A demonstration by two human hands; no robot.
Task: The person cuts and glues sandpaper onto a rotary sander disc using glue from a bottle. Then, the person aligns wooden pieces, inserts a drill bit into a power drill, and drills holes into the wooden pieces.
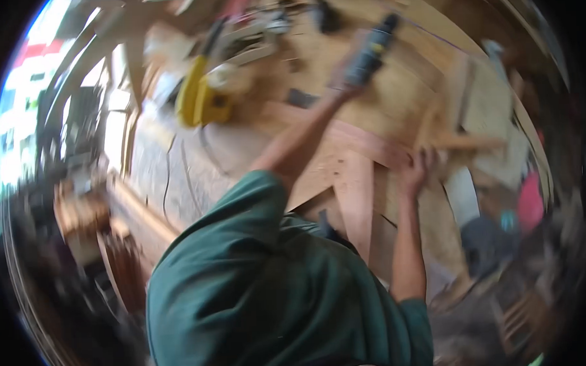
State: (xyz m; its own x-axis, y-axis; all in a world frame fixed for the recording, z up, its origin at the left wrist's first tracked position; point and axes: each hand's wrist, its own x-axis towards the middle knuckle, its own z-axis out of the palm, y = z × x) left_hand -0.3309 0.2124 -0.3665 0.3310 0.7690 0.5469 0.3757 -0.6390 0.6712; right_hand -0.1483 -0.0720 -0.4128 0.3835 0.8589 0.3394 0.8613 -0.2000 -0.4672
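Note:
My left hand (348, 76) is wrapped round a dark blue-grey power tool (366, 59) that points up and to the right. The tool is blurred and its tip is hard to make out. Lower and to the right, my right hand (419, 171) has its fingers curled over the end of a reddish wooden board (369, 140). This board runs diagonally across the bench top, and a second reddish wooden piece (356, 203) meets it and extends toward my body.
A yellow power tool (203, 99) lies at the upper left, near an open box (248, 48) of small items. Cables cross the grey surface (154, 168) at left. Beyond my right hand are wooden offcuts (466, 141) and a pink object (530, 197).

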